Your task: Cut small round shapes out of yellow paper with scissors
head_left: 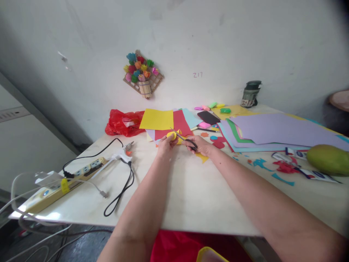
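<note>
1. Stretching along the left side of the table (pixel 207 203), a power strip (pixel 54 198) lies among cords, with a white glue gun (pixel 120 155) to its right, and look at that black cord looping toward the viewer!
2. Next along, a crumpled red bag (pixel 116 123) sits near the wall, and above it hangs a flower decoration (pixel 141 71) in bright colours.
3. Now a flat yellow sheet (pixel 156 119) overlaps a red sheet (pixel 184 123), just beyond the hands.
4. Here's the action: the left hand (pixel 166 144) has its fingers closed on a small rounded yellow piece (pixel 171 136), held up over the table's middle.
5. Right beside it, the right hand (pixel 201 145) has its fingers wrapped around the black handles of the scissors (pixel 179 135), blades pointing across toward that yellow piece; how wide they stand, one cannot tell.
6. Over to the right, red circles (pixel 219 145) lie near a broad lilac sheet (pixel 272 127) atop other papers, a dark bottle (pixel 250 95) standing behind.
7. And at the far right, blue scraps (pixel 261 163), white tubes (pixel 317 175) and a big green fruit (pixel 327 159)!
</note>
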Demonstrator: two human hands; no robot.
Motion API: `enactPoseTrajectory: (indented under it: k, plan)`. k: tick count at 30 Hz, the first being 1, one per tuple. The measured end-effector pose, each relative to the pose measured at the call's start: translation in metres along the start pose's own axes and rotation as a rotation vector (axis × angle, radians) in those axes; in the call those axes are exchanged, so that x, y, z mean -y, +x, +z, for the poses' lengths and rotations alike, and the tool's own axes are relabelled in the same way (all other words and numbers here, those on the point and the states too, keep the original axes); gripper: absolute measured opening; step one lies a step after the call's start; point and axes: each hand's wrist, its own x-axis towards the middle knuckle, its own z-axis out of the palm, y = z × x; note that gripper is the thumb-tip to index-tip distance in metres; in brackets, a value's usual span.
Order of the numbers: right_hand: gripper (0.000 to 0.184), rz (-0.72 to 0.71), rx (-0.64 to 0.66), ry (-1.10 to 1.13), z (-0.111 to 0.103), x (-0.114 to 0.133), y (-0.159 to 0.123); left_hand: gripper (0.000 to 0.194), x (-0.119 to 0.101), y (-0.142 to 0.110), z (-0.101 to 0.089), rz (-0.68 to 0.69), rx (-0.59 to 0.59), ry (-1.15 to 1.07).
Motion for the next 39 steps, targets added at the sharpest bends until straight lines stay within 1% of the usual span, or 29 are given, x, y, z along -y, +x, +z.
enactPoseTrajectory:
  k: [7, 13, 17, 21, 28, 39]
  plan:
    - [0.034, -0.039, 0.026, 0.015, -0.0009, 0.0, -0.0001, 0.006, 0.0017, -0.0032, 0.0034, -0.027, 0.023, 0.022]
    - [0.037, -0.062, 0.015, 0.012, -0.002, -0.0015, 0.001, 0.006, 0.0026, -0.003, 0.0023, -0.009, 0.055, 0.005]
    - [0.038, -0.075, 0.002, 0.019, -0.001, -0.0012, 0.0012, 0.008, 0.0014, -0.0037, 0.0036, -0.01, 0.039, 0.016]
    - [0.039, -0.085, 0.017, 0.02, -0.0015, -0.0028, 0.0022, 0.007, 0.0007, -0.0038, 0.0045, -0.011, 0.018, 0.03]
    - [0.036, -0.085, 0.018, 0.003, -0.0023, -0.0047, 0.0038, 0.01, 0.0005, -0.0027, 0.0023, 0.004, 0.026, 0.035]
    - [0.035, -0.071, 0.014, -0.011, -0.0007, -0.0019, 0.002, 0.005, 0.0004, -0.0032, 0.0012, 0.004, 0.018, 0.033]
